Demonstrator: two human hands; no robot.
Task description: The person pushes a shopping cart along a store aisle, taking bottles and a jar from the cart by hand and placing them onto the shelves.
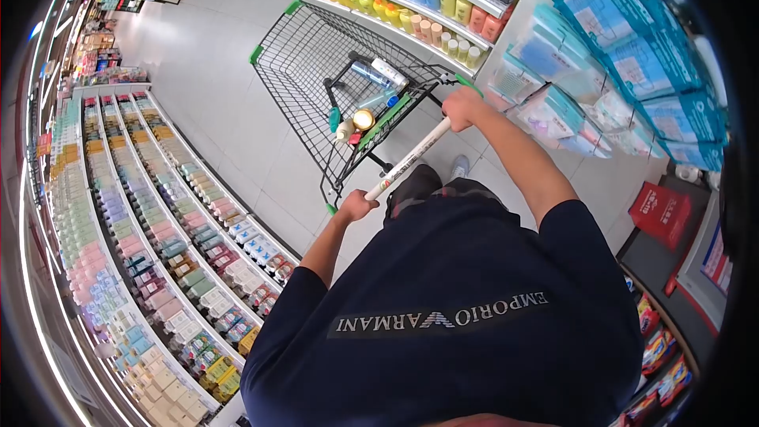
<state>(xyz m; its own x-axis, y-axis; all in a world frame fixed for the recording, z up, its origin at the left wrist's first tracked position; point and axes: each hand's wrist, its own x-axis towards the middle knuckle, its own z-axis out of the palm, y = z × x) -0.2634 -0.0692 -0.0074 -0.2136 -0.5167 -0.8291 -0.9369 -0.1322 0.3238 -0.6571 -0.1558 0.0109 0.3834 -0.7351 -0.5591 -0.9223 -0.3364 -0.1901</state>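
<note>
Both of my hands grip the white handle of a wire shopping cart with green corners. My left hand is wrapped round the handle's lower left end. At its upper right end, my right hand is closed round it, close to the green corner. Inside the cart lie a white can, a clear blue-capped bottle, a round gold-topped item, a pale bottle and a teal item.
Long shelves of bottles and packets run along the left. Another shelf of bottles stands beyond the cart. Blue packages hang at the right, above a red bag. Pale tiled floor shows around the cart.
</note>
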